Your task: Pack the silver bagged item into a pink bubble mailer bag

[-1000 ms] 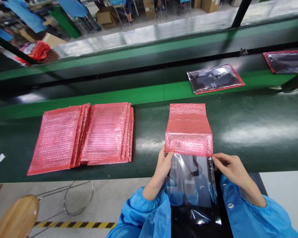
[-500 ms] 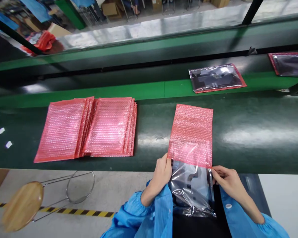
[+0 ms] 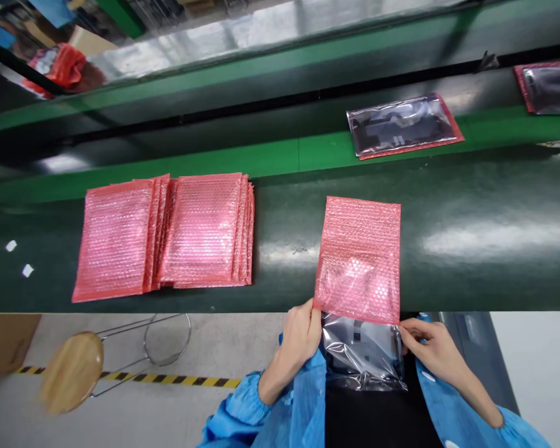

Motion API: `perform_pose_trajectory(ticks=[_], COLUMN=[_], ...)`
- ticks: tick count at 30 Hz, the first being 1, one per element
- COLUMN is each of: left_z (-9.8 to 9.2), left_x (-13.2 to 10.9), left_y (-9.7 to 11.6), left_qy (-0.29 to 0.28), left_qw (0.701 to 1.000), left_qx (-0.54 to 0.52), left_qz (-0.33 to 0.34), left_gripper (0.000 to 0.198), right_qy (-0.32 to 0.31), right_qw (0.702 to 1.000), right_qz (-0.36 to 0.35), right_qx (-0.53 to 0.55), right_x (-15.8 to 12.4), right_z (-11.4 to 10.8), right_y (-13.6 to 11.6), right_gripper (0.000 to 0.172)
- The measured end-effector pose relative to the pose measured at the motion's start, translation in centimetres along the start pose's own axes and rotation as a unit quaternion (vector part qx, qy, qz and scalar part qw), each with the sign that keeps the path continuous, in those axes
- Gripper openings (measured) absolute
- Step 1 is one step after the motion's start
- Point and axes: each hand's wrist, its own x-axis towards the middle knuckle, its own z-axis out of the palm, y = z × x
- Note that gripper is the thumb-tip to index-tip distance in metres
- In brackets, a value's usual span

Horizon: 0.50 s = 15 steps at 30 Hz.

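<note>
A pink bubble-wrap bag [image 3: 358, 255] lies on the green bench with its mouth toward me, past the front edge. My left hand [image 3: 302, 330] pinches the left corner of the mouth. On the other side my right hand [image 3: 427, 343] pinches the right corner. A shiny, see-through anti-static bag [image 3: 364, 354], with a dark flat part inside, sits partly inside the bubble-wrap bag. Its near end sticks out between my hands, in front of my body. How deep its far end reaches is hard to see through the pink film.
Two overlapping piles of pink bubble-wrap bags [image 3: 205, 230] lie to the left on the bench [image 3: 280, 292]. Farther back rests a packed dark part [image 3: 404, 127], with another packed part [image 3: 553, 87] at the far right. A wooden-topped stool [image 3: 74, 373] stands on the floor, lower left.
The anti-static bag has slid farther into the bubble-wrap bag, so less of it sticks out. Both hands keep their hold on the corners. The view has shifted slightly.
</note>
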Motion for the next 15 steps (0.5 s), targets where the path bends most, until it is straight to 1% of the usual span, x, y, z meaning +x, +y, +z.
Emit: perform_pose_trajectory(ticks=[3, 6, 8, 12, 15], left_z=[-0.1, -0.2, -0.3, -0.3, -0.5], left_x=[-0.8, -1.4, -1.8, -2.5, -3.5], left_y=[-0.5, -1.1, -1.6, -2.9, -3.7], left_qy=[-0.012, -0.02, -0.017, 0.019, 0.024], left_qw=[1.0, 0.998, 0.994, 0.976, 0.96], left_qx=[0.025, 0.056, 0.083, 0.146, 0.171], left_qz=[0.0, 0.028, 0.064, 0.159, 0.221], left_gripper=[0.039, 0.039, 0.038, 0.033, 0.031], right_qy=[-0.02, -0.035, -0.05, -0.093, -0.113], right_qw=[0.999, 0.998, 0.997, 0.992, 0.986], right_qz=[-0.016, -0.017, -0.004, 0.029, 0.025], right_qx=[-0.026, -0.048, -0.058, -0.082, -0.116], right_x=[-0.7, -1.4, -1.9, -3.0, -4.3], right_z=[0.1, 0.2, 0.2, 0.3, 0.4], right_y=[-0.3, -0.5, -0.3, 0.5, 1.4], right_gripper=[0.038, 0.039, 0.038, 0.037, 0.033])
